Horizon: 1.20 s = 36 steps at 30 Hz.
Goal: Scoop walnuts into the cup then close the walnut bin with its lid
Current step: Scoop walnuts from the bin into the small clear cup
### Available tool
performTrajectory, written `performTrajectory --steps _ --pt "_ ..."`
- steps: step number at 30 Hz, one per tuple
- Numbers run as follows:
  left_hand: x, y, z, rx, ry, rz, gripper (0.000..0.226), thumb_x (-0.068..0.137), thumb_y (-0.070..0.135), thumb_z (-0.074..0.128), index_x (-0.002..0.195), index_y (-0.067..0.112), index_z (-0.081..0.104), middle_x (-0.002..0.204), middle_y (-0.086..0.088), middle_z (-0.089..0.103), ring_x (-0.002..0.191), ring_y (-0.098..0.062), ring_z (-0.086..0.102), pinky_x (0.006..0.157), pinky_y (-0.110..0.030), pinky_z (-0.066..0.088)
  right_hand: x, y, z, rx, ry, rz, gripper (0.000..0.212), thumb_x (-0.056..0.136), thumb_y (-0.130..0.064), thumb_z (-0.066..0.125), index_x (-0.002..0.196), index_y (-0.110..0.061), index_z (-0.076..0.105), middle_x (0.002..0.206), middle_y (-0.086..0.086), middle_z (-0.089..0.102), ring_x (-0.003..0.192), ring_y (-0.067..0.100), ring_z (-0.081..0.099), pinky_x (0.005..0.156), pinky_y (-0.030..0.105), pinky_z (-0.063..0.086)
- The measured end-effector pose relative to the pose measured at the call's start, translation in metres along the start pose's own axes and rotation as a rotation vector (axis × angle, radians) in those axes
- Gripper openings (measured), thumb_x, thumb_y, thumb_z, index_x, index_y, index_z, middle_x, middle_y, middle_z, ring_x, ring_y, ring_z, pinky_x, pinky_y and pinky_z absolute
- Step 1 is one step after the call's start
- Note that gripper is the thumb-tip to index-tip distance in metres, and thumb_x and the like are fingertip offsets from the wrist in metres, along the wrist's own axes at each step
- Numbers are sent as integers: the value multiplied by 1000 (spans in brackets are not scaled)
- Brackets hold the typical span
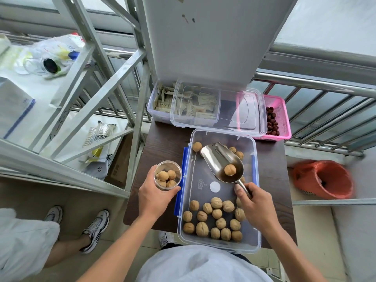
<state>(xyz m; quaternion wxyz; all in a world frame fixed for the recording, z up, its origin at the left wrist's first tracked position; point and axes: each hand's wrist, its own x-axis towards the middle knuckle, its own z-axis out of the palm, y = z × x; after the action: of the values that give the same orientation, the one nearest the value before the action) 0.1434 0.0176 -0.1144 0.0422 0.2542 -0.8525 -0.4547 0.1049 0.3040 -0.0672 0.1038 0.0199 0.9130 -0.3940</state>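
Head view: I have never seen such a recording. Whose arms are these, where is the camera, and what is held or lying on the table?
No robot: a person wears the camera on the head, so it looks down at their own bare hands. The left hand holds a clear cup with a few walnuts. The right hand grips a metal scoop carrying one walnut over the open walnut bin, where more walnuts lie. Behind, on the dark table, stand a clear box of sachets and a pink basket of red dates, a clear lid resting across them.
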Motion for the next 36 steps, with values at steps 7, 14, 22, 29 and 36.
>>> performTrajectory --steps 7,14,22,29,36 --pt "2 5 -2 -37 -28 15 86 61 40 98 136 32 56 117 15 70 107 -6 66 93 -33 57 1 -41 -32 -82 -279 -125 24 90 -35 67 69 -25 66 51 -11 55 45 7 43 46 20 33" --pt "2 5 -3 -43 -48 46 76 64 46 93 130 38 56 111 18 70 104 -1 67 88 -29 59 2 -67 -36 -210 -311 -197 20 89 -40 67 71 -29 67 51 -4 55 47 10 47 50 31 42" --pt "1 6 -5 -36 -64 95 65 68 40 94 122 39 57 108 18 69 102 -1 66 83 -24 56 -2 -81 -42 -306 -310 -199 29 87 -39 69 61 -34 59 49 -5 55 45 12 48 47 28 39" --pt "2 2 -2 -7 -38 106 69 66 37 93 125 37 56 108 17 70 101 -5 67 86 -34 57 -3 -91 -49 -384 -309 -171 25 85 -42 68 68 -24 68 51 -1 59 45 12 48 49 35 45" --pt "0 4 -3 -32 -31 100 63 71 37 89 125 38 56 105 16 69 97 -5 67 84 -36 58 -6 -92 -55 -371 -318 -161 26 84 -44 69 69 -23 69 53 0 60 46 13 47 50 37 46"
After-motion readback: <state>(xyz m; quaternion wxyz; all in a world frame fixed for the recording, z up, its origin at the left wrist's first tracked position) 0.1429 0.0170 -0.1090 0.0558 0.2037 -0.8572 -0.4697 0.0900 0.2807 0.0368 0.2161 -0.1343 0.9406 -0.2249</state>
